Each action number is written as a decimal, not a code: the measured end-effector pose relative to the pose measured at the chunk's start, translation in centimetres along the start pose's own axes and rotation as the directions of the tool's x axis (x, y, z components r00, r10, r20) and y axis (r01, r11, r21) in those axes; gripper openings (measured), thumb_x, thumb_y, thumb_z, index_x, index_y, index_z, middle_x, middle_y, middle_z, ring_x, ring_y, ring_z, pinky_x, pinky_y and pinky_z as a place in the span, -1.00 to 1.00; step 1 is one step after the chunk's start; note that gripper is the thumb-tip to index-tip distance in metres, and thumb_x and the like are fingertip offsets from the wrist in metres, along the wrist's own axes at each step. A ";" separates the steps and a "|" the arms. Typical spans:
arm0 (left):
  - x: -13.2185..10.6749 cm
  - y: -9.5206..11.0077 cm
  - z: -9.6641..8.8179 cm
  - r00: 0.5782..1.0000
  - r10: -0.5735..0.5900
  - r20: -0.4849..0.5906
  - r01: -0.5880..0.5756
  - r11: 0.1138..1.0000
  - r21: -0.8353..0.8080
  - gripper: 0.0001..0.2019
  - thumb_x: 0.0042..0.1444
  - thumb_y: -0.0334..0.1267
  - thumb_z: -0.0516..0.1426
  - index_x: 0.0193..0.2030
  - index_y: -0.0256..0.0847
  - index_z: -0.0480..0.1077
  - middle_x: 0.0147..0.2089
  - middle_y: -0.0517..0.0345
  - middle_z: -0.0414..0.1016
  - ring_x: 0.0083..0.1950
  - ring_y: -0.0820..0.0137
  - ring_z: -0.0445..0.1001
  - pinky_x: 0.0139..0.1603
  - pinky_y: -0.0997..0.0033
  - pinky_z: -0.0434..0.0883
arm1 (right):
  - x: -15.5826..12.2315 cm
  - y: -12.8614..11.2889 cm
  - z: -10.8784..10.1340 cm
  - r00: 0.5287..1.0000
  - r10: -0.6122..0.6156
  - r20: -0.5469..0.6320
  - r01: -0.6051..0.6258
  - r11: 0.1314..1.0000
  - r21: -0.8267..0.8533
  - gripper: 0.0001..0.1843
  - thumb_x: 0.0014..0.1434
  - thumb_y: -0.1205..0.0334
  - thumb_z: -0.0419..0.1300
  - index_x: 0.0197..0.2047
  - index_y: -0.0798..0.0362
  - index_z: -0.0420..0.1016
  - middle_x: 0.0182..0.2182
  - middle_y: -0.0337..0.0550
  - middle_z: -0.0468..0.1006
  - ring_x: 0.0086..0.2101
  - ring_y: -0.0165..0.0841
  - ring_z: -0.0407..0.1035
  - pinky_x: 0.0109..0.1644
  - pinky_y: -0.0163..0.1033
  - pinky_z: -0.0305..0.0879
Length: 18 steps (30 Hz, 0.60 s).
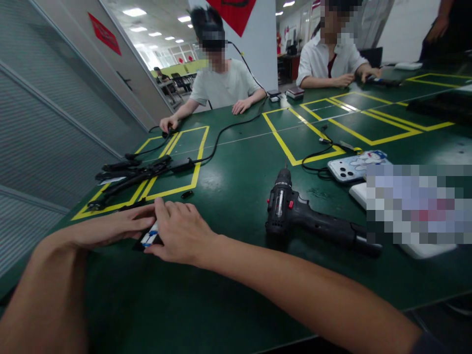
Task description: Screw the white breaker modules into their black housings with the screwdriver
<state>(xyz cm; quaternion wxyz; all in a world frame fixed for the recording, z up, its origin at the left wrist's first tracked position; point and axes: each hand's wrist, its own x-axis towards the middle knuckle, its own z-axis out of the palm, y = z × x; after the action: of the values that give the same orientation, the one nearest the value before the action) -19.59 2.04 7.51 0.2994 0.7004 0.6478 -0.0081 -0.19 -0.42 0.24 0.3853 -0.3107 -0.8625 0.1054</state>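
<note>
Both my hands meet low over the near left part of the table around a small dark, flat piece with a blue-and-white face (149, 238). My right hand (184, 228) is closed over its right side, thumb below and fingers on top. From the left, my left hand (127, 222) presses its fingers and thumb against the same piece. Most of the piece is hidden by the hands, so its kind does not show. Just beyond them lie a small black oval part (187, 194) and a bundle of black jointed bars with a cable (142, 172).
A black cordless drill (282, 209) lies right of my hands. Farther right are a phone in a printed case (356, 166), a black cable (313, 169) and a white box (424, 250). Yellow tape (283, 137) marks the green table (236, 177). Two people sit across it.
</note>
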 end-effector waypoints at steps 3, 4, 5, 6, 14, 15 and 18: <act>-0.4 1.1 -0.4 0.995 -0.012 0.100 0.018 0.998 -0.055 -0.42 0.01 0.05 0.16 0.12 -0.24 0.34 0.18 -0.01 0.41 0.25 0.09 0.29 0.17 0.29 0.32 | 0.3 0.3 -0.3 0.999 -0.003 -0.038 0.005 0.998 0.055 -0.09 0.21 -0.14 0.21 0.30 0.35 -0.09 0.05 0.15 0.26 0.03 -0.16 0.18 0.14 -0.12 0.17; -0.5 1.3 -0.5 0.994 -0.044 0.095 0.052 0.995 -0.082 -0.41 0.00 0.04 0.18 0.12 -0.25 0.33 0.18 0.01 0.41 0.24 0.09 0.30 0.16 0.29 0.33 | 0.4 0.6 -0.4 0.997 0.033 -0.063 -0.028 0.997 0.069 -0.14 0.24 -0.17 0.17 0.28 0.34 -0.04 0.04 0.13 0.28 0.02 -0.17 0.19 0.15 -0.12 0.17; -0.6 1.4 -0.6 0.992 -0.088 0.089 0.099 0.987 -0.128 -0.40 0.00 0.04 0.18 0.13 -0.25 0.32 0.17 0.03 0.42 0.22 0.10 0.33 0.14 0.30 0.36 | 0.5 1.0 -0.5 0.990 0.102 -0.095 -0.096 0.993 0.073 -0.22 0.28 -0.17 0.12 0.25 0.32 0.04 0.02 0.10 0.30 0.00 -0.17 0.20 0.13 -0.11 0.18; -0.6 1.3 -0.6 0.987 -0.139 0.085 0.153 0.970 -0.188 -0.39 0.01 0.04 0.17 0.15 -0.26 0.30 0.16 0.05 0.43 0.18 0.12 0.37 0.10 0.32 0.40 | 0.7 1.6 -0.6 0.973 0.195 -0.123 -0.189 0.980 0.063 -0.33 0.31 -0.13 0.09 0.20 0.31 0.12 -0.02 0.09 0.32 -0.03 -0.16 0.21 0.10 -0.10 0.20; -0.4 -0.7 -0.6 0.959 -0.282 0.040 0.277 0.892 -0.356 -0.40 0.08 0.11 0.10 0.16 -0.27 0.27 0.09 0.04 0.47 0.06 0.20 0.48 -0.10 0.35 0.51 | 1.7 6.6 -0.6 0.776 0.616 -0.138 -0.631 0.749 -0.205 -0.79 0.25 0.42 0.06 -0.11 0.37 0.40 -0.13 0.26 0.28 -0.10 0.00 0.17 -0.07 0.03 0.21; -0.6 -0.5 -0.7 0.960 -0.279 0.036 0.274 0.896 -0.348 -0.38 0.08 0.12 0.10 0.17 -0.26 0.26 0.10 0.04 0.46 0.07 0.19 0.47 -0.09 0.34 0.51 | 1.9 6.8 -0.4 0.782 0.609 -0.135 -0.623 0.754 -0.209 -0.80 0.27 0.39 0.06 -0.11 0.36 0.41 -0.13 0.25 0.28 -0.10 0.00 0.16 -0.08 0.03 0.21; -1.3 0.7 -0.8 0.961 -0.273 0.047 0.273 0.907 -0.320 -0.30 0.09 0.15 0.09 0.25 -0.27 0.17 0.15 0.00 0.40 0.12 0.16 0.42 -0.04 0.32 0.49 | 2.5 6.7 0.6 0.860 0.503 -0.088 -0.510 0.834 -0.213 -0.80 0.32 0.32 0.08 -0.05 0.22 0.42 -0.12 0.13 0.28 -0.11 -0.09 0.18 -0.08 -0.05 0.22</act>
<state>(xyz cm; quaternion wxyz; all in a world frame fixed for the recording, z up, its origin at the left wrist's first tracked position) -19.42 1.24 8.99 0.4064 0.5444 0.7317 0.0563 1.18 6.44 -1.48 0.3177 -0.5714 -0.7502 0.0990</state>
